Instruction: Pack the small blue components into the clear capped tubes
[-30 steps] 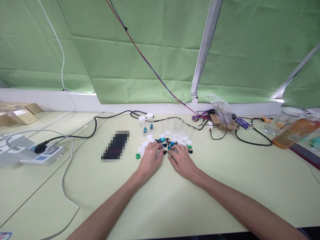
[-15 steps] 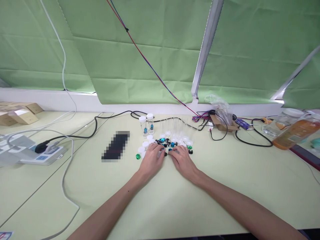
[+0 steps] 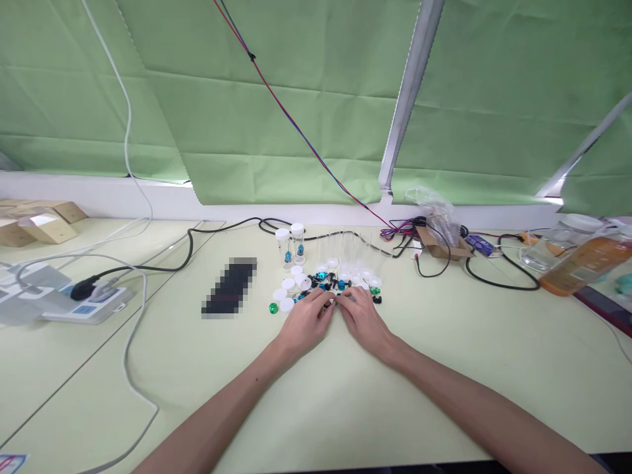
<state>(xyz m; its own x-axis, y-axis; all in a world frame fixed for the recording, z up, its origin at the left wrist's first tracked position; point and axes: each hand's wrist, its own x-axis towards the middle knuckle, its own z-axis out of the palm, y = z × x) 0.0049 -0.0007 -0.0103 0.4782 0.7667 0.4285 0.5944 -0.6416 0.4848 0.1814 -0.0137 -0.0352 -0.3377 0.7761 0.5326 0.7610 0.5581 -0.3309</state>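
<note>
My left hand (image 3: 309,321) and my right hand (image 3: 361,316) meet at the near edge of a pile of small parts, fingertips almost touching. Both have their fingers pinched together; whatever small dark piece is between them is too small to make out. Around them lie blue pieces (image 3: 322,276), black pieces (image 3: 377,299) and white round caps (image 3: 286,305). A green piece (image 3: 273,308) sits left of my left hand. Behind stand several clear tubes (image 3: 345,249). Two capped vials (image 3: 298,243) with blue pieces inside stand at the back left of the pile.
A pixelated dark rectangle (image 3: 230,288) lies to the left. Farther left is a power strip (image 3: 101,308) with plugs and cables. At the back right are a cardboard box (image 3: 439,247) with a plastic bag, tangled wires, and a tilted bottle of orange liquid (image 3: 582,266).
My left hand has moved right, closer to my right hand, uncovering white caps and blue pieces on its left. My right hand has barely moved.
</note>
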